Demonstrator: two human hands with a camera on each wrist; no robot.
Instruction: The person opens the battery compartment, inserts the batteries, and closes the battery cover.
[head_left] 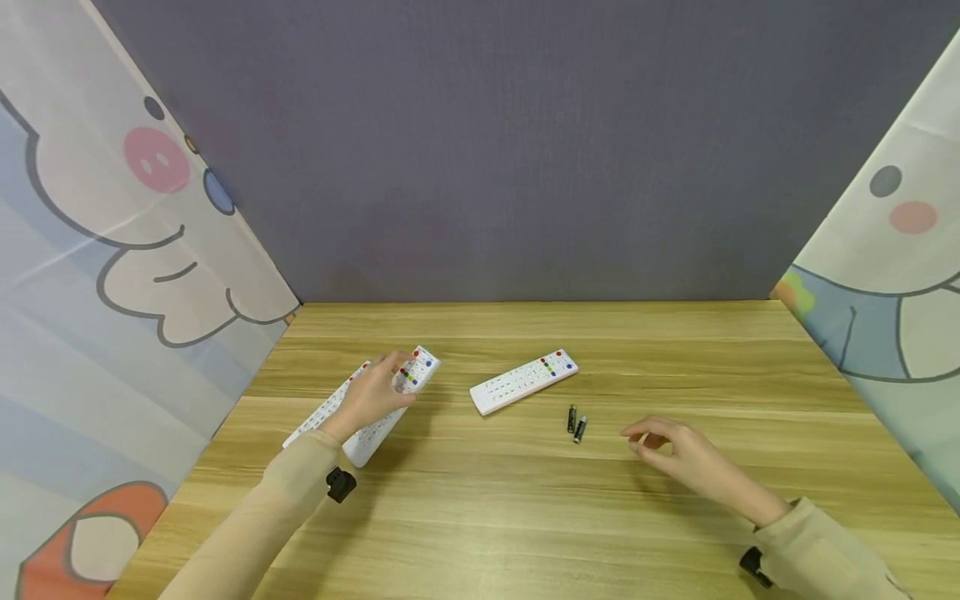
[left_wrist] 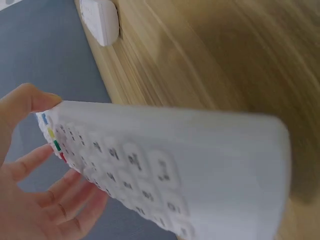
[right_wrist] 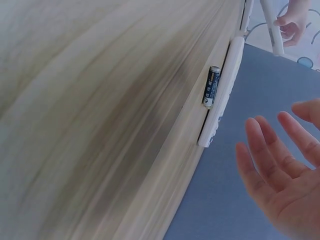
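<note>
Over by the left edge of the counter [head_left: 487, 508], the person's left hand [head_left: 371, 396] has its grip clamped on a white remote control [left_wrist: 170, 155], thumb on one long side and fingers round towards the other. The hold is at the end with the coloured buttons, and the plain end sticks out free; I'd say it is pinched across its width because that is the narrow way round, easy for one hand to span. The remote is tilted and lifted clear of the wood.

Just beside it, nearer the left edge, a second remote control [head_left: 324, 414] lies partly hidden behind the hand. A third remote control [head_left: 525, 382] rests slantwise around the middle, towards the back edge, where the dark panel [head_left: 480, 150] rises. It lies flat with its buttons up, presumably because its broad back gives it a steady seat.

In front of that one's right end are two slim batteries, one [head_left: 572, 419] almost side by side with the other [head_left: 580, 429]; I cannot tell whether they touch. They sit between the two hands, nearer the right hand [head_left: 682, 454], which hovers above the counter, its thumb and fingers apart and holding nothing. That loose curve seems to keep it ready for something small.
</note>
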